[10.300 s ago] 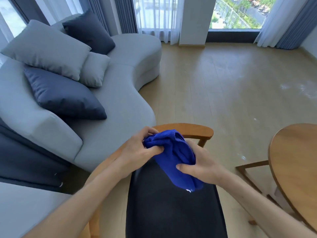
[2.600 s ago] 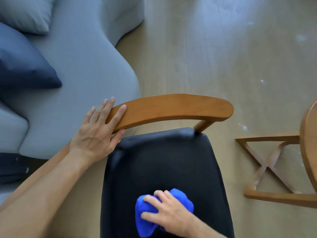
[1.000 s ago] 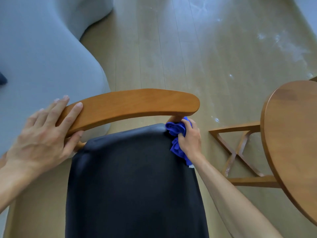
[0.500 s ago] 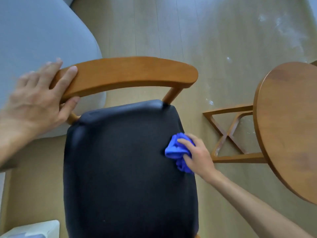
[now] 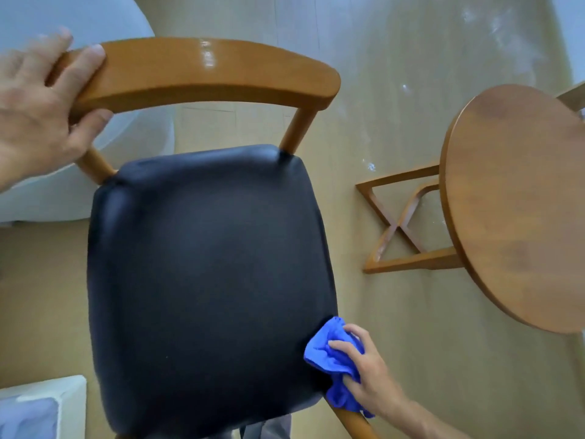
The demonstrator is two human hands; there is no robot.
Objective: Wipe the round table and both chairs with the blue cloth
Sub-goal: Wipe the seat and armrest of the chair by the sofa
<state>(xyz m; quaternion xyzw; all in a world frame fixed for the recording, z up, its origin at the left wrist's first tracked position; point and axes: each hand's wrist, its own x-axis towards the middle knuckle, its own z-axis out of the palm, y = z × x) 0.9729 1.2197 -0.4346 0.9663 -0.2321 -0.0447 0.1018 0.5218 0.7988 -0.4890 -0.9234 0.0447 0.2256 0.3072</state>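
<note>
A wooden chair with a black padded seat point(image 5: 205, 274) fills the middle of the view, its curved wooden backrest point(image 5: 202, 71) at the top. My left hand point(image 5: 38, 112) grips the left end of that backrest. My right hand point(image 5: 367, 372) presses the bunched blue cloth point(image 5: 329, 353) against the seat's lower right edge, just above a wooden front leg point(image 5: 351, 423). The round wooden table point(image 5: 519, 198) stands to the right, its top partly cut off by the frame edge.
The table's crossed wooden base point(image 5: 402, 223) rests on the pale wood floor point(image 5: 395, 312) between chair and table. A grey sofa point(image 5: 41, 191) curves behind the chair at upper left. A white box-like object point(image 5: 41, 410) sits at the bottom left corner.
My right hand has slid the blue cloth down the seat's right edge, from the rear corner by the backrest post to the front right corner. My left hand stays on the backrest.
</note>
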